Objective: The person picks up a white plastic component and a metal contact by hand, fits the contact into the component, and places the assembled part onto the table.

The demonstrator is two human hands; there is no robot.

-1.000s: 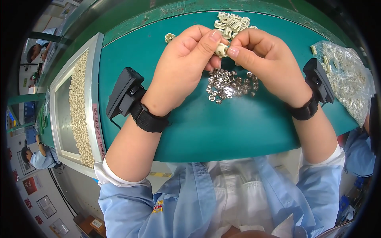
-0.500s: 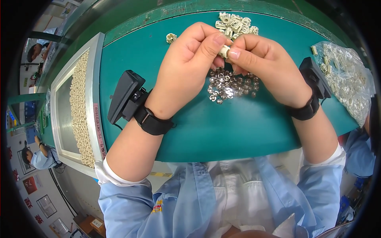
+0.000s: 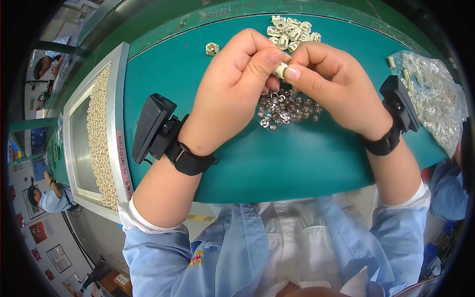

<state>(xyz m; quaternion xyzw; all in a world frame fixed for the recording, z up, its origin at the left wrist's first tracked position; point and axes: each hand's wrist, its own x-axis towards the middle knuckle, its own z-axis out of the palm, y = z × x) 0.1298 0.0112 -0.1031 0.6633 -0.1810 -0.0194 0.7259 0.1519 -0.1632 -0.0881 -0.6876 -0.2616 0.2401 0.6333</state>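
We hold a small cream plastic part pinched between both our hands, raised just above the middle of the green table. Our left hand is curled nearly closed, its thumb and forefinger pressed against the part from the left. Our right hand meets it from the right, fingers bent in, thumb tip against the part, so both hands grip the same piece and their fingertips touch.

Directly beneath our hands lies a loose pile of small shiny metal pieces on the table. Beyond our fingers, near the far edge, sits a heap of cream plastic parts, and one single cream part lies apart to the left of it. At the right edge we see a clear plastic bag filled with more pale pieces. At the left, a long metal-framed tray holds rows of cream parts. Each of our wrists wears a black strap carrying a black device: left, right.
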